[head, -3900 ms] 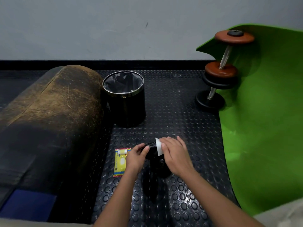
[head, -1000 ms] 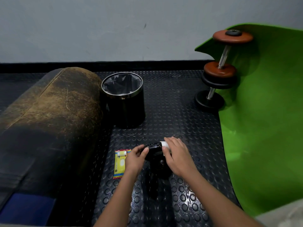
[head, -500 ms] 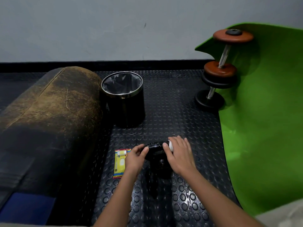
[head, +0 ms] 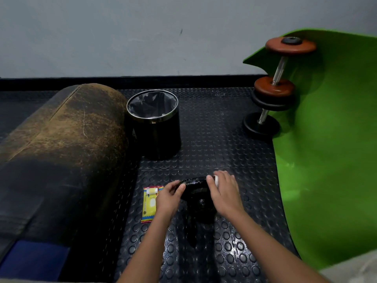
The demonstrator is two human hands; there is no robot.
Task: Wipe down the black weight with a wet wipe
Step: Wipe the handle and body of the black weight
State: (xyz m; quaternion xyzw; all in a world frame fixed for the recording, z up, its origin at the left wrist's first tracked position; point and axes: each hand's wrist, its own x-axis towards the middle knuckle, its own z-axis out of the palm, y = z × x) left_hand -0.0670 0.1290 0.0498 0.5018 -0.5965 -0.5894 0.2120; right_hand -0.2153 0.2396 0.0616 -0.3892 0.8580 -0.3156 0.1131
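Head view gives me both hands low in the middle of the frame. My right hand (head: pixel 224 194) is curled over the far right edge of the black weight (head: pixel 196 193), fingers pressed together on a wet wipe (head: pixel 215 179), of which only a small white bit shows beside the thumb. My left hand (head: pixel 168 198) grips the weight's left edge, thumb on top and fingers wrapped round the side. The weight stands on the studded black floor mat (head: pixel 214 139) between the two hands, its upper edge glossy. Just left of the left hand a yellow wipe packet (head: pixel 150 205) lies flat on the mat. Farther out, a black bin (head: pixel 154 123) with a metal rim and a dark liner stands beyond the packet, just beside a worn brown bolster (head: pixel 61 144) that fills the left side. On the right a green mat (head: pixel 330 150) curls up toward the wall, with a dumbbell (head: pixel 275 86) leaning against it, brown and black plates on a metal bar.
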